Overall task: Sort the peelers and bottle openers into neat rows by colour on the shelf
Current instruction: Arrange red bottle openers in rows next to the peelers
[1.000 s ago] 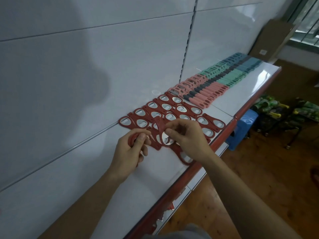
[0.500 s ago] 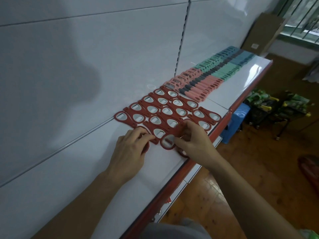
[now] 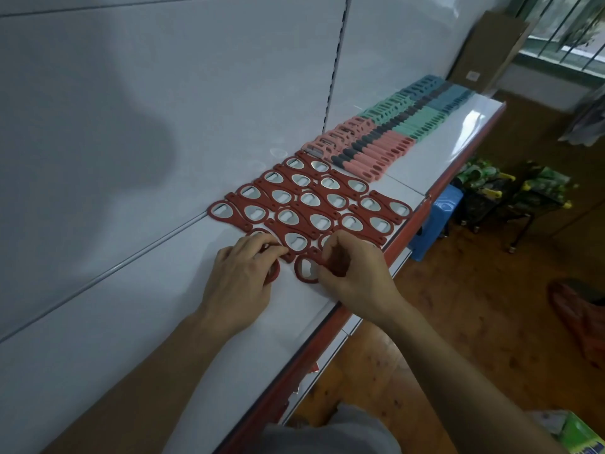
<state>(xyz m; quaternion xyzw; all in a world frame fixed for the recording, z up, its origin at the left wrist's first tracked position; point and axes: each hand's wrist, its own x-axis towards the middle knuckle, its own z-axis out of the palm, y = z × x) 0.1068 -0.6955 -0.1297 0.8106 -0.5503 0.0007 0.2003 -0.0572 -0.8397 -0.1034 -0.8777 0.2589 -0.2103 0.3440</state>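
Several red bottle openers [image 3: 307, 201] with metal ovals lie in slanted rows on the white shelf [image 3: 229, 339]. Beyond them lie pink peelers [image 3: 370, 149], then green peelers [image 3: 409, 119] and blue peelers [image 3: 448, 98] at the far end. My left hand [image 3: 240, 280] lies over a red opener [image 3: 274, 273] at the near end of the rows, fingertips pressing on it. My right hand [image 3: 355, 273] pinches another red opener [image 3: 304, 268] lying on the shelf beside it.
The shelf's red front edge [image 3: 330, 326] runs diagonally to the right of my hands. A white back panel [image 3: 163, 109] rises behind the rows. A blue stool [image 3: 438, 214] and green packages [image 3: 510, 188] stand on the wooden floor. Cardboard [image 3: 484, 50] leans at the far end.
Both hands have lowered their red openers from just above the shelf onto it at the near end of the rows. The camera has shifted slightly.
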